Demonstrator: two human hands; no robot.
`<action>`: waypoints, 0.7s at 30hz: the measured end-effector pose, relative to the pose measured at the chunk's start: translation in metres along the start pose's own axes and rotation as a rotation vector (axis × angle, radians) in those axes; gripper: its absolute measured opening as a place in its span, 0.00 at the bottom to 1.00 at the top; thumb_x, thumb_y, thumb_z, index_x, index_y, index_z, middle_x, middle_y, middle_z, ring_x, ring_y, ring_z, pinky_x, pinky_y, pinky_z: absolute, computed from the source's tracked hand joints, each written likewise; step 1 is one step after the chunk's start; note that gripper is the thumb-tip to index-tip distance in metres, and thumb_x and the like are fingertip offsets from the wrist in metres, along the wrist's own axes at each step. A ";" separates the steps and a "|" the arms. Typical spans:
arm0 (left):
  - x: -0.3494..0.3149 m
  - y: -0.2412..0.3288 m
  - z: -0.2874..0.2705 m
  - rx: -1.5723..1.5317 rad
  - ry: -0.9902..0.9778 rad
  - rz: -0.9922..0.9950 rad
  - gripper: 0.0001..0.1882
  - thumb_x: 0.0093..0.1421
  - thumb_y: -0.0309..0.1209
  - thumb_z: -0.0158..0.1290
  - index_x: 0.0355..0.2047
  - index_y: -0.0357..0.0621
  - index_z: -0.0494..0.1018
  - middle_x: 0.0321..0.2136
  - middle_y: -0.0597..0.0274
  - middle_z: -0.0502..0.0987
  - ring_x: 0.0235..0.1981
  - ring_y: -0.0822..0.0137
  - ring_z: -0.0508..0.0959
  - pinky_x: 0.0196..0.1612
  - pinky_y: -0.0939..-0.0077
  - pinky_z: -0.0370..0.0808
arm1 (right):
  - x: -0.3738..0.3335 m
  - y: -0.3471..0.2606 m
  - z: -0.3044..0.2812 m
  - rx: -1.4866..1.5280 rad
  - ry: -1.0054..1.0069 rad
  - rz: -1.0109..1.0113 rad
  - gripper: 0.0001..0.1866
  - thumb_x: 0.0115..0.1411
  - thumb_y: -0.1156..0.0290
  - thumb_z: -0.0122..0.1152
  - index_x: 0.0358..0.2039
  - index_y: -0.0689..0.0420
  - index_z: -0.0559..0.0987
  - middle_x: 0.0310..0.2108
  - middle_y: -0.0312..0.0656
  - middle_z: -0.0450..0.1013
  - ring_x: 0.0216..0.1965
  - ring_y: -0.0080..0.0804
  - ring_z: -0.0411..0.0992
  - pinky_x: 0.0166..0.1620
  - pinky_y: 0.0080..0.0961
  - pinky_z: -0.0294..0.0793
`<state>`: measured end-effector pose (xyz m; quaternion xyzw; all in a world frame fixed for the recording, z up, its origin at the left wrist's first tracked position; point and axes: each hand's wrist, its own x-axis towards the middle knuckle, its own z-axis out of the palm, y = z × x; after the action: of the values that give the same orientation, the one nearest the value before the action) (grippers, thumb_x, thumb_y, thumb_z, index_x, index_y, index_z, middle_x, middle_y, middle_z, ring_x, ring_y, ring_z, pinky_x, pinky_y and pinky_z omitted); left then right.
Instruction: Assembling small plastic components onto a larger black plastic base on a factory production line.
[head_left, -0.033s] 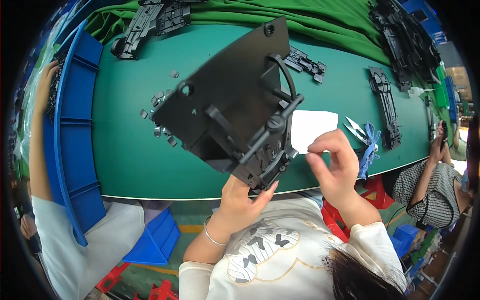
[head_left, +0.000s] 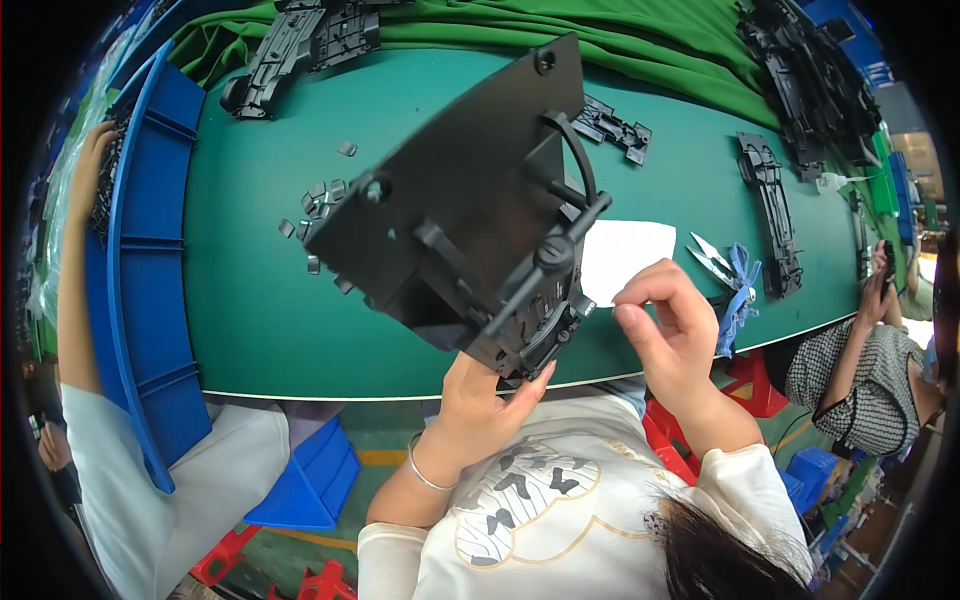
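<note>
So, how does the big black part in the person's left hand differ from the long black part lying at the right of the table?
The big black plastic part is broad and plate-like, with round bosses and a curved bar; the long black part is narrow and strip-shaped. The big one is held tilted above the green table by the left hand; the long one lies flat, untouched. Both are black moulded plastic.

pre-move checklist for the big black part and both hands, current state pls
1. Left hand supports the black plastic panel from below: ok.
2. Panel lifted off the green table: ok.
3. Right hand free of the panel, fingers pinched: ok; anything in the pinch: cannot tell.
4. White sheet flat on the table: ok.
5. Snips close by the right hand: ok.
6. Small grey pieces lie loose left of the panel: ok.
</note>
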<state>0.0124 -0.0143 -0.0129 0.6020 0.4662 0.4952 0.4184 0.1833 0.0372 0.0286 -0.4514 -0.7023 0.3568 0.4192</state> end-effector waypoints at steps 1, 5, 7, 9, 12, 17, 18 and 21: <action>-0.001 0.000 0.001 0.039 0.013 -0.005 0.20 0.40 0.20 0.55 0.36 0.37 0.64 0.32 0.51 0.68 0.27 0.62 0.70 0.25 0.77 0.67 | 0.001 -0.005 -0.001 -0.005 0.005 0.003 0.04 0.46 0.80 0.53 0.25 0.62 0.70 0.22 0.39 0.68 0.22 0.25 0.65 0.24 0.16 0.62; -0.002 0.003 0.002 0.018 -0.034 -0.055 0.18 0.41 0.21 0.54 0.34 0.38 0.65 0.31 0.53 0.68 0.27 0.60 0.70 0.27 0.74 0.67 | 0.006 -0.017 -0.001 0.327 -0.213 0.627 0.08 0.54 0.69 0.48 0.25 0.61 0.70 0.16 0.32 0.66 0.16 0.13 0.60 0.18 0.10 0.57; -0.005 -0.003 0.002 0.142 -0.033 0.018 0.19 0.40 0.20 0.53 0.36 0.39 0.65 0.33 0.54 0.69 0.27 0.57 0.70 0.31 0.69 0.67 | 0.008 -0.019 0.000 0.422 -0.246 0.683 0.08 0.54 0.69 0.47 0.25 0.60 0.70 0.15 0.32 0.65 0.16 0.12 0.60 0.17 0.09 0.56; -0.004 -0.004 0.004 0.110 -0.002 0.022 0.22 0.39 0.18 0.51 0.38 0.39 0.65 0.36 0.53 0.68 0.31 0.55 0.69 0.36 0.68 0.66 | 0.009 -0.019 0.001 0.463 -0.253 0.681 0.08 0.54 0.69 0.47 0.25 0.59 0.70 0.15 0.32 0.65 0.16 0.12 0.60 0.17 0.09 0.57; 0.001 0.000 0.004 -0.121 -0.090 -0.070 0.26 0.37 0.17 0.49 0.41 0.37 0.64 0.42 0.55 0.65 0.38 0.58 0.66 0.40 0.70 0.64 | 0.010 -0.019 0.001 0.515 -0.264 0.707 0.08 0.55 0.69 0.46 0.24 0.59 0.69 0.16 0.32 0.66 0.17 0.13 0.62 0.18 0.09 0.59; 0.005 0.002 0.004 -0.121 -0.083 -0.039 0.27 0.35 0.17 0.49 0.42 0.37 0.64 0.41 0.54 0.66 0.37 0.58 0.67 0.40 0.70 0.65 | 0.010 -0.016 -0.001 0.578 -0.285 0.714 0.07 0.55 0.70 0.46 0.25 0.59 0.68 0.21 0.34 0.67 0.19 0.14 0.64 0.19 0.08 0.62; 0.005 0.003 0.004 -0.089 -0.084 -0.024 0.26 0.36 0.17 0.49 0.41 0.37 0.64 0.40 0.54 0.66 0.37 0.58 0.67 0.39 0.71 0.65 | 0.010 -0.016 0.002 0.557 -0.259 0.712 0.07 0.55 0.70 0.46 0.24 0.59 0.68 0.20 0.34 0.67 0.18 0.14 0.64 0.18 0.08 0.62; 0.007 0.006 0.000 -0.045 -0.068 -0.008 0.23 0.38 0.18 0.51 0.39 0.36 0.65 0.37 0.53 0.67 0.35 0.58 0.68 0.37 0.72 0.66 | 0.011 -0.018 0.008 0.544 -0.232 0.693 0.07 0.55 0.70 0.46 0.24 0.59 0.68 0.18 0.34 0.66 0.17 0.14 0.64 0.18 0.08 0.61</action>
<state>0.0139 -0.0089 -0.0059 0.6070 0.4430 0.4832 0.4493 0.1678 0.0405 0.0441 -0.4900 -0.4330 0.6958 0.2970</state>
